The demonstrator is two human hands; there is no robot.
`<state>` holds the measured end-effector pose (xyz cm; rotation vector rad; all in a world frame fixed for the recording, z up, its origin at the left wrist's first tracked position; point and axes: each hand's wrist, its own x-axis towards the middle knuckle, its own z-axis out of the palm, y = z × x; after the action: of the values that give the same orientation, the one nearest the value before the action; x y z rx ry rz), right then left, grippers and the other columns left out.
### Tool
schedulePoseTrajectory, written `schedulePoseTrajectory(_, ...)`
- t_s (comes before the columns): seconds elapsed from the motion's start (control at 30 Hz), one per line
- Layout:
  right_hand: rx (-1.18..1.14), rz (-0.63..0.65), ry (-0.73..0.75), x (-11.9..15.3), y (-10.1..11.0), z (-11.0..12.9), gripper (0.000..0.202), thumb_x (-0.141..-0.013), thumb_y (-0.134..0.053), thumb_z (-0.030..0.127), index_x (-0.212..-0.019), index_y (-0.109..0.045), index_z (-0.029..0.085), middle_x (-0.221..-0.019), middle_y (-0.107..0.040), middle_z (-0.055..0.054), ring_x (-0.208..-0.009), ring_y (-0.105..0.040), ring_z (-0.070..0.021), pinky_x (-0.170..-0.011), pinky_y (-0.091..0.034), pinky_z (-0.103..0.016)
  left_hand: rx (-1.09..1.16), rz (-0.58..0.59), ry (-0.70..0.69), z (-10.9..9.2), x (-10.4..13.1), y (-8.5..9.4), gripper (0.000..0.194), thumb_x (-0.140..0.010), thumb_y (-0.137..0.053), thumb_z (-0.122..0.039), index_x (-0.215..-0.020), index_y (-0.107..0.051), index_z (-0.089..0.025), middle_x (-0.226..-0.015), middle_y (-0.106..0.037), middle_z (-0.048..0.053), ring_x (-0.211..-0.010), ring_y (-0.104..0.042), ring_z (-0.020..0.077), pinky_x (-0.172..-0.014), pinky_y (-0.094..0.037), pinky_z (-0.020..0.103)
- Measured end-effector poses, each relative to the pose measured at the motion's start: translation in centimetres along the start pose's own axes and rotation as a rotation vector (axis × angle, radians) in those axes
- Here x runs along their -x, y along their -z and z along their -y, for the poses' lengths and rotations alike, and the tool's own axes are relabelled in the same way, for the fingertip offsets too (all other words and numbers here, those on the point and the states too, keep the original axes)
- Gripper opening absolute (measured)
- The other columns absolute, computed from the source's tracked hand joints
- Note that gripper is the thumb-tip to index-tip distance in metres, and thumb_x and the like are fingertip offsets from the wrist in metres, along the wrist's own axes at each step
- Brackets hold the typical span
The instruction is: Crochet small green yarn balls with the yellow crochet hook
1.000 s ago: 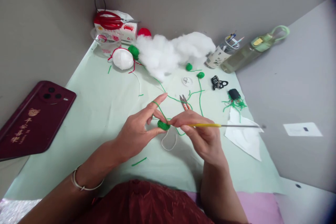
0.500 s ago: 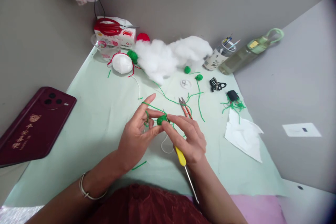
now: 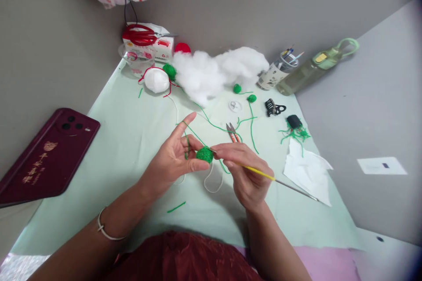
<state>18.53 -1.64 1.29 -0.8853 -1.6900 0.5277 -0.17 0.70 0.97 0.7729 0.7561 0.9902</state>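
Observation:
My left hand point(image 3: 178, 151) pinches a small green crochet piece point(image 3: 204, 154) between thumb and fingers. Green yarn point(image 3: 195, 134) runs taut from that piece up over the raised index finger and loops round lower fingers. In my right hand point(image 3: 249, 173) is a crochet hook point(image 3: 259, 172) with a yellow handle, held like a pen. Its tip meets the top right of the green piece; its long metal shank points out to the lower right. A loop of white yarn point(image 3: 213, 191) lies below the piece. Orange-handled thread snips point(image 3: 233, 134) lie just beyond my right hand.
White stuffing point(image 3: 201, 77) lies at the back, near a yarn ball point(image 3: 157, 80) in white. Two small green balls point(image 3: 252, 98), a black hair claw point(image 3: 274, 107), a pen cup point(image 3: 277, 70) and a bottle point(image 3: 306, 70) stand right. A maroon phone-like device point(image 3: 49, 153) is left.
My right hand has turned, swinging the hook's rear end from pointing down toward me to pointing out right. The green piece now shows more of its rounded side. The view has shifted slightly.

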Motion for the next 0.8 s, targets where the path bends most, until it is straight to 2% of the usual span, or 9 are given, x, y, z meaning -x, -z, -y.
schedulePoseTrajectory(0.07,0.149,0.025,0.033,0.5,0.0,-0.3,0.034,-0.098,-0.065,0.008,-0.120,-0.078,0.030,-0.105,-0.080,-0.006,-0.093,-0.077,-0.0202,-0.076,-0.065,-0.034,-0.078,-0.092,-0.063,0.3,0.1,-0.4,0.119,-0.064,-0.095,-0.008,-0.165,-0.036,-0.029,-0.084,-0.067,-0.006,-0.075,-0.054,0.0121,-0.074,-0.045,0.026)
schedulePoseTrajectory(0.13,0.366,-0.010,0.152,1.3,-0.3,-0.6,0.039,-0.098,-0.065,0.007,-0.126,-0.077,0.030,-0.107,-0.079,-0.008,-0.095,-0.075,-0.0207,-0.077,-0.064,-0.034,-0.086,-0.149,-0.082,0.6,0.2,-0.8,0.116,-0.063,-0.094,-0.007,-0.163,-0.039,-0.029,-0.087,-0.068,-0.006,-0.074,-0.053,0.0118,-0.073,-0.044,0.026)
schedulePoseTrajectory(0.2,0.493,-0.056,0.280,1.8,-0.6,-0.8,0.044,-0.097,-0.064,0.006,-0.132,-0.075,0.032,-0.109,-0.079,-0.008,-0.097,-0.075,-0.0219,-0.078,-0.064,-0.035,-0.006,-0.110,-0.010,0.7,0.3,-1.1,0.114,-0.066,-0.094,-0.009,-0.163,-0.039,-0.028,-0.091,-0.069,-0.005,-0.074,-0.055,0.0115,-0.073,-0.046,0.026)
schedulePoseTrajectory(0.23,0.484,-0.077,0.300,1.9,-0.8,-0.7,0.045,-0.098,-0.064,0.007,-0.133,-0.074,0.032,-0.109,-0.079,-0.008,-0.097,-0.075,-0.0222,-0.078,-0.065,-0.035,0.052,-0.068,0.038,0.7,0.3,-1.1,0.113,-0.067,-0.093,-0.009,-0.164,-0.038,-0.027,-0.092,-0.069,-0.004,-0.076,-0.057,0.0117,-0.074,-0.047,0.026)
schedulePoseTrajectory(0.3,0.345,-0.104,0.221,1.6,-0.8,-0.4,0.042,-0.099,-0.062,0.008,-0.130,-0.075,0.033,-0.107,-0.079,-0.006,-0.093,-0.076,-0.0213,-0.074,-0.065,-0.035,0.157,0.016,0.119,0.6,0.3,-1.0,0.111,-0.070,-0.093,-0.012,-0.164,-0.037,-0.026,-0.094,-0.070,-0.003,-0.081,-0.061,0.0126,-0.078,-0.048,0.026)
schedulePoseTrajectory(0.4,0.109,-0.123,0.038,0.6,-0.7,0.3,0.029,-0.100,-0.063,0.013,-0.116,-0.080,0.031,-0.098,-0.081,-0.004,-0.086,-0.077,-0.0204,-0.072,-0.065,-0.036,0.221,0.082,0.160,0.4,0.1,-0.5,0.110,-0.069,-0.095,-0.016,-0.163,-0.040,-0.024,-0.093,-0.070,-0.002,-0.084,-0.064,0.0137,-0.081,-0.049,0.026)
schedulePoseTrajectory(0.5,0.019,-0.141,-0.019,-0.1,-0.5,0.4,0.019,-0.101,-0.064,0.020,-0.106,-0.081,0.028,-0.091,-0.083,-0.004,-0.084,-0.078,-0.0218,-0.072,-0.065,-0.038,0.193,0.081,0.118,0.3,-0.1,0.0,0.107,-0.070,-0.095,-0.017,-0.163,-0.041,-0.026,-0.093,-0.068,-0.002,-0.085,-0.064,0.0140,-0.082,-0.049,0.027)
schedulePoseTrajectory(0.7,-0.100,-0.152,-0.097,0.3,0.0,-0.1,0.017,-0.101,-0.066,0.021,-0.104,-0.081,0.028,-0.090,-0.082,-0.003,-0.080,-0.077,-0.0208,-0.073,-0.064,-0.039,0.050,0.083,0.012,-0.2,-0.2,0.7,0.096,-0.076,-0.091,-0.017,-0.160,-0.046,-0.028,-0.093,-0.065,-0.002,-0.085,-0.061,0.0136,-0.081,-0.049,0.027)
schedulePoseTrajectory(0.8,-0.208,-0.171,-0.189,0.1,0.6,-0.3,0.014,-0.100,-0.067,0.024,-0.101,-0.081,0.025,-0.086,-0.080,-0.004,-0.072,-0.074,-0.0190,-0.068,-0.063,-0.036,0.000,0.114,-0.014,-0.6,-0.3,0.9,0.089,-0.077,-0.090,-0.018,-0.157,-0.051,-0.025,-0.094,-0.065,-0.001,-0.088,-0.060,0.0141,-0.084,-0.049,0.027)
